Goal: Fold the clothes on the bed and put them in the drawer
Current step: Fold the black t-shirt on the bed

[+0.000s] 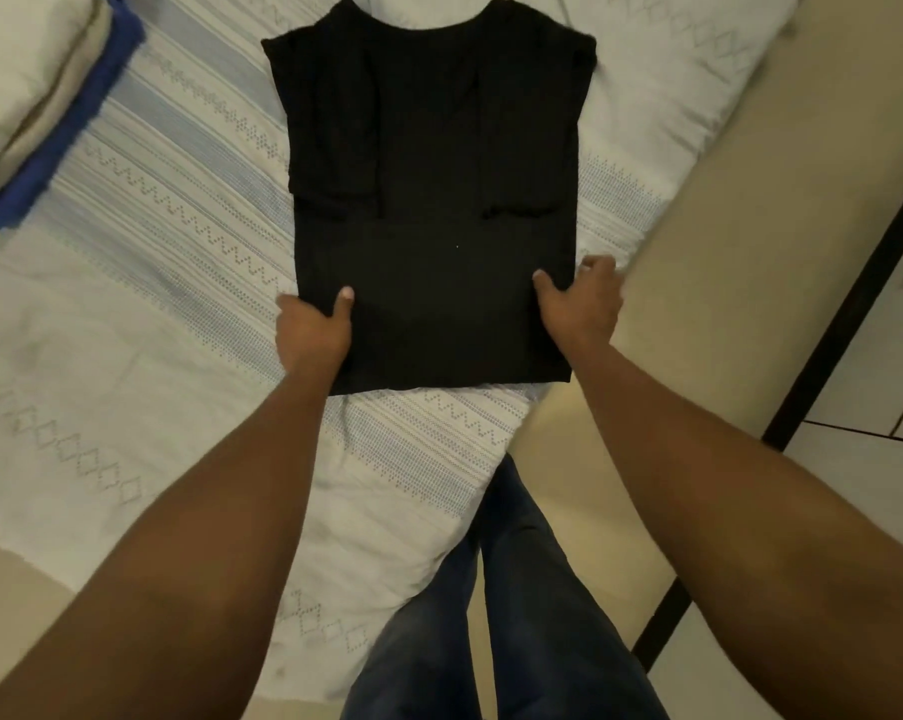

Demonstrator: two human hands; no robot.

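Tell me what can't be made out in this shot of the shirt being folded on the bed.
Head view:
1. Fingertips of left hand and right hand: hidden under the black shirt edges.
2. Pillow: blurred, cut off by the left edge.
3. Furniture at right: cut off by the frame; no drawer can be made out.

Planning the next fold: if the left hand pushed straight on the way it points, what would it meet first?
Probably the folded-in sleeve of the black shirt, whose edge the left hand grips; depth is hard to judge.
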